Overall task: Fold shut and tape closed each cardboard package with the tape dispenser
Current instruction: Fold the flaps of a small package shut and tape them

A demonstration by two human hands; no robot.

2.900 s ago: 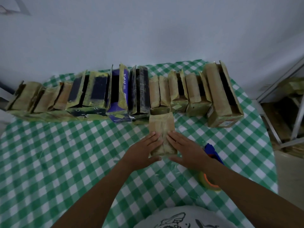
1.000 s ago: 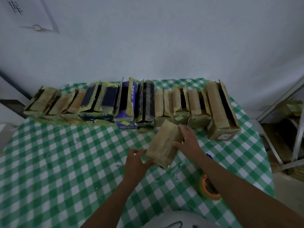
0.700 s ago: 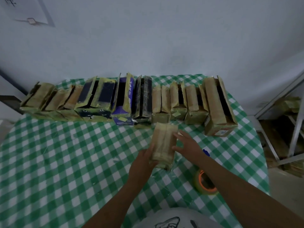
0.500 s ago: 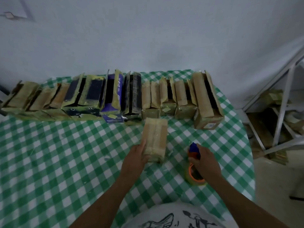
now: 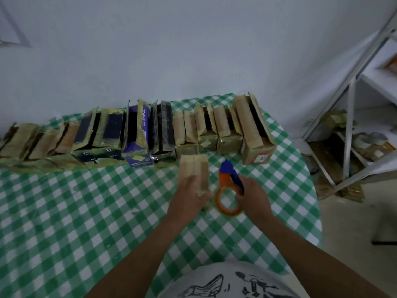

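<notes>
along the back of the checked tablecloth (image 5: 86,211) we see a row of open packages (image 5: 137,134). in front of it, near the middle, the brown package (image 5: 194,168) lies flat under our left hand (image 5: 189,198), fingers laid straight along its top. just beside it, our right hand (image 5: 253,196) curls around the tape dispenser (image 5: 224,178). a metal rack (image 5: 348,130) stands far right.

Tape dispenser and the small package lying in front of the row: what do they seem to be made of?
Tape dispenser: probably hard plastic with a smooth finish, judging by its solid orange and blue colours and rounded, moulded shapes.
Package: brown cardboard, mostly matte, with stiff flat flaps meeting at a centre seam. A faint sheen may be clear tape, but that is uncertain.
</notes>
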